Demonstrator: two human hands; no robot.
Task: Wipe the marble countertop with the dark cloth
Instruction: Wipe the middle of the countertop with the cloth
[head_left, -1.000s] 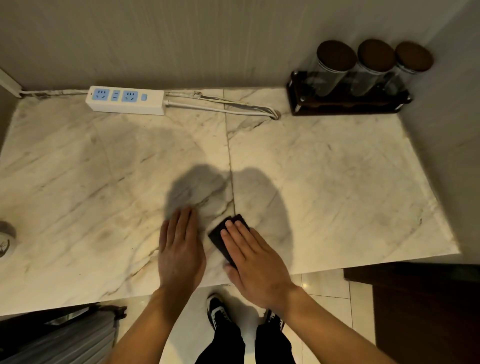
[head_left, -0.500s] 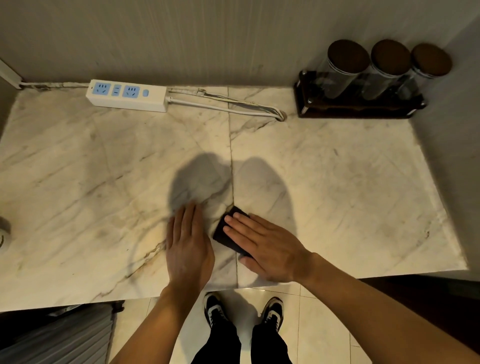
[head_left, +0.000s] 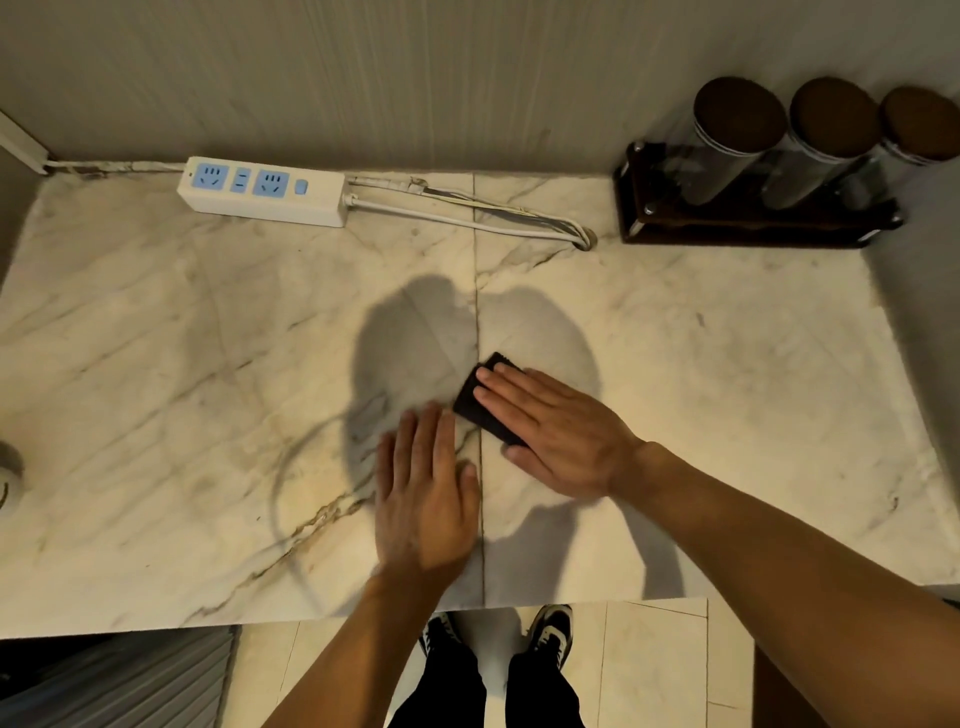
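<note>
A small dark folded cloth (head_left: 475, 402) lies flat on the white veined marble countertop (head_left: 182, 374), just right of the centre seam. My right hand (head_left: 558, 436) presses flat on it, fingers pointing left, covering most of it; only its left end and top corner show. My left hand (head_left: 423, 493) rests palm down on the bare marble just left of the seam, fingers extended, a short gap from the cloth, holding nothing.
A white power strip (head_left: 262, 190) with its cable (head_left: 467, 218) lies along the back wall. A dark wooden rack (head_left: 748, 221) holding three lidded jars (head_left: 737, 135) stands at the back right corner. A pale round object (head_left: 8, 478) sits at the left edge.
My right hand has slid the cloth a little away from me and to the right across the seam, turning so its fingers point more leftward. My left hand stayed flat in place.
</note>
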